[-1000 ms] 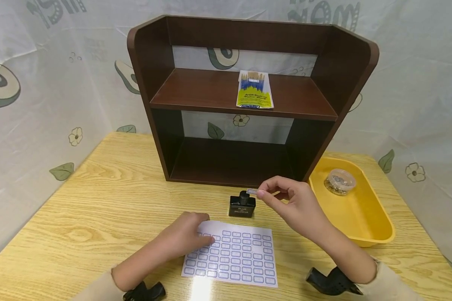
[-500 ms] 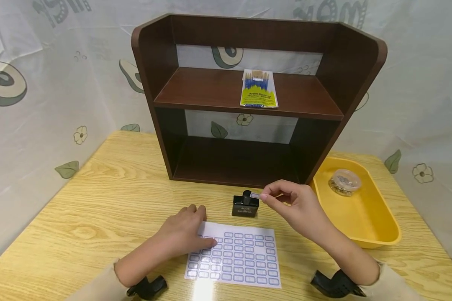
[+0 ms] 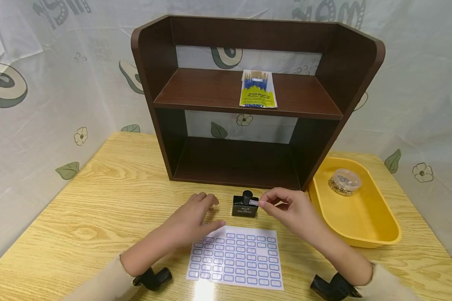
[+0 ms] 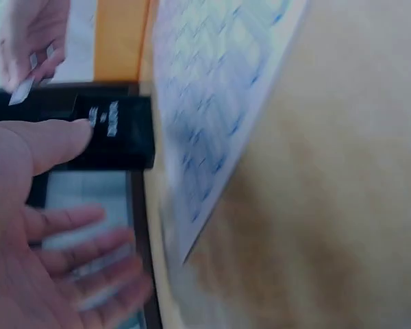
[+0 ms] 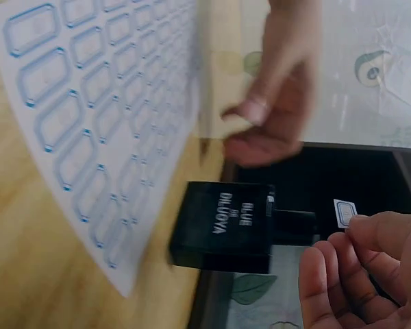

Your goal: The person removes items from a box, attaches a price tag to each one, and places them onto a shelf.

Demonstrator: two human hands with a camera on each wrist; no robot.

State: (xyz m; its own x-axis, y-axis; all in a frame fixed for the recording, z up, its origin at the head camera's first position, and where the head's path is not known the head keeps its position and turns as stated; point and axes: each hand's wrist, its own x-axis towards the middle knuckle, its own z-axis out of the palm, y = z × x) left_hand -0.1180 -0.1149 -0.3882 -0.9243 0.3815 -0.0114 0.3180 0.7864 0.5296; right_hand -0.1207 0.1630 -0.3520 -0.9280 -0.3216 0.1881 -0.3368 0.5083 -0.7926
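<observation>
Sticker [image 3: 254, 202]: pinched in the right hand, jutting left past the thumb tip; it overlapped the bottle's right shoulder in the head view; the right wrist view showed a gap between it and the cap; contact with the bottle could not be told.
Right hand [image 3: 288, 207]: thumb and forefinger together on the sticker; other fingers loosely bent.
Left hand [image 3: 192, 217]: fingers loosely extended, thumb well apart, holding nothing; it hung over the sheet's upper left part.
Bottle [image 3: 245, 210]: upright between the hands, nearer the right one.
Sheet [image 3: 235, 259]: flat, in front of the bottle; its far edge stopped short of the bottle's base.
Shelf [image 3: 207, 88]: its front edge ran behind the bottle, a narrow strip of counter [image 3: 116, 179] between.
Tray [image 3: 358, 223]: near wall close right of the right hand; broader counter stretched leftward, beyond the left hand.
</observation>
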